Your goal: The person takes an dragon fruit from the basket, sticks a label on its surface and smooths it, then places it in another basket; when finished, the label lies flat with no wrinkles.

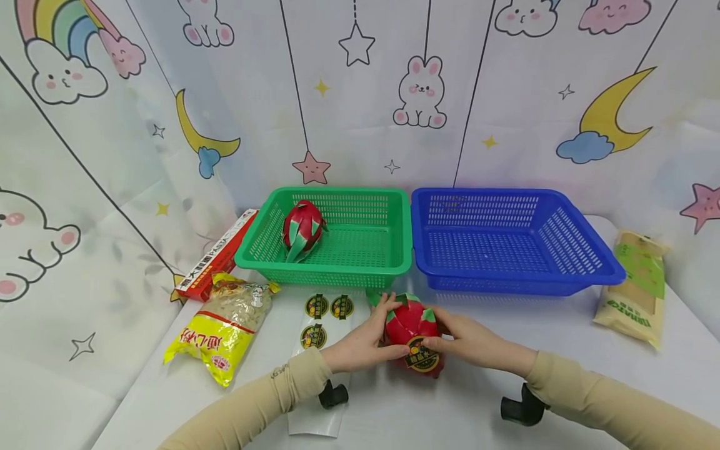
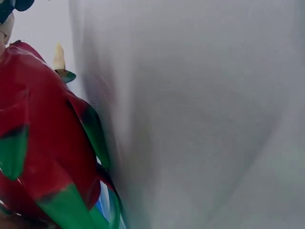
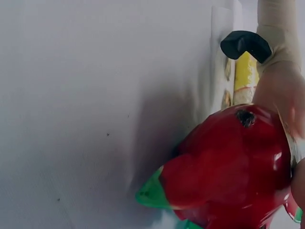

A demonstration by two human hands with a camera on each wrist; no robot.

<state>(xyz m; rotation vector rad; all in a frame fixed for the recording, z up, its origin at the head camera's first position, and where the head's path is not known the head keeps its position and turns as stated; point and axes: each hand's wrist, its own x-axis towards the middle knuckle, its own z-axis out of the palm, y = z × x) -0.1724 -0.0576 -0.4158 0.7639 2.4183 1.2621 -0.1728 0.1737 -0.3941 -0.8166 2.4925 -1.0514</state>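
Note:
Both hands grip a red dragon fruit (image 1: 409,317) with green-tipped scales, close over the white table in front of the two baskets. My left hand (image 1: 365,337) is on its left side, and my right hand (image 1: 478,340) is on its right. A round black-and-gold sticker (image 1: 422,355) sits on the near face of the fruit. Both thumbs are at the sticker's edges. The dragon fruit's skin (image 2: 52,148) fills the left part of the left wrist view. From the right wrist, its rounded end (image 3: 228,167) shows a dark spot.
A strip of backing paper (image 1: 315,422) carries several round stickers, left of the hands. Behind stand a green basket (image 1: 332,275) holding another dragon fruit (image 1: 304,226), and a blue basket (image 1: 506,284). A yellow pasta bag (image 1: 225,325), a red box (image 1: 219,256) and a beige-green packet (image 1: 632,287) flank them.

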